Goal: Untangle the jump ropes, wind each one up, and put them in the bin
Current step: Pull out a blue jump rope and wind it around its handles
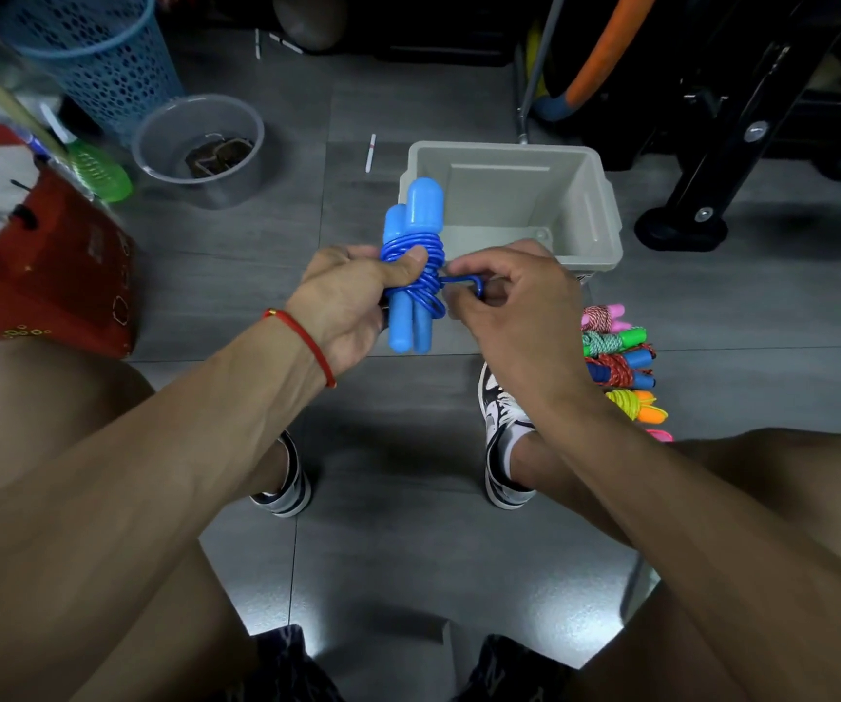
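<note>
Left hand (352,296): I grip the blue jump rope (416,266), thumb pinning the coils so they don't spring loose.
Right hand (514,301): pinches the last loop, to tuck it.
Bin (600,215): just beyond my hands, empty.

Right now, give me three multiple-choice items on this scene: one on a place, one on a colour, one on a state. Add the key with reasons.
1. Where do the wound ropes lie?
A. inside the bin
B. on the floor beside the right shoe
C. in the blue basket

2. What colour are the handles being held?
A. blue
B. orange
C. green

3. What is the state of the bin?
A. full of ropes
B. tipped over
C. upright, no ropes inside

Key:
1 B, the coloured bundles sit on the floor by the right shoe.
2 A, both handles and the cord wrapped round them are blue; the left hand grips them while the right hand pinches the cord's last loop.
3 C, its bare bottom shows.
</note>
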Available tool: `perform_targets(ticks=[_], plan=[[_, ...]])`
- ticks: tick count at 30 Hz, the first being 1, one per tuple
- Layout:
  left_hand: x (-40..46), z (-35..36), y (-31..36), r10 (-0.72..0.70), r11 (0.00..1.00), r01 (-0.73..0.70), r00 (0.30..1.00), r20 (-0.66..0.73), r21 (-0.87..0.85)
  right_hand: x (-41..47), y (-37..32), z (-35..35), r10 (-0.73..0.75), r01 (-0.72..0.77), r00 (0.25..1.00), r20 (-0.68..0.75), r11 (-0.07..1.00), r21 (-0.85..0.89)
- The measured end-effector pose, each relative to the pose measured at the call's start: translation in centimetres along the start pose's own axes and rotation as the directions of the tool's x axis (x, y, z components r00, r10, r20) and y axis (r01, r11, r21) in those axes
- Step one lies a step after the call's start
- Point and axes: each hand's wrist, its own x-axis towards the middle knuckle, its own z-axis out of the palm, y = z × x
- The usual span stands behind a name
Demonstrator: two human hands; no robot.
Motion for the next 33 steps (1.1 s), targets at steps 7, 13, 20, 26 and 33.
perform_targets(ticks=[7, 13, 20, 26, 33], plan=[[0.0, 0.1, 0.4, -0.009, 0.999, 0.008, 1.0, -0.013, -0.051, -0.5, 0.0, 0.2, -0.239, 0.243, 0.962, 0.135, 0.97, -0.01], [-0.2, 0.2, 0.5, -0.044, 0.998, 0.045, 0.999, 0.011, -0.053, 0.1, 0.8, 0.1, -0.312, 0.316, 0.945, 0.098, 0.948, -0.031], [-0.5, 0.3, 0.8, -0.047, 0.997, 0.047, 0.999, 0.004, -0.054, 0.1, 0.1, 0.0, -0.199, 0.2, 0.976, 0.086, 0.98, -0.009], [-0.7, 0.1, 1.0, -0.083, 0.992, 0.083, 0.997, 0.0, -0.098, -0.4, -0.2, 0.1, -0.188, 0.183, 0.977, 0.099, 0.981, 0.063], [-0.8, 0.1, 1.3, -0.095, 0.984, 0.08, 0.991, -0.091, -0.161, -0.4, 0.4, 0.7, -0.365, 0.377, 0.925, 0.108, 0.918, -0.124]])
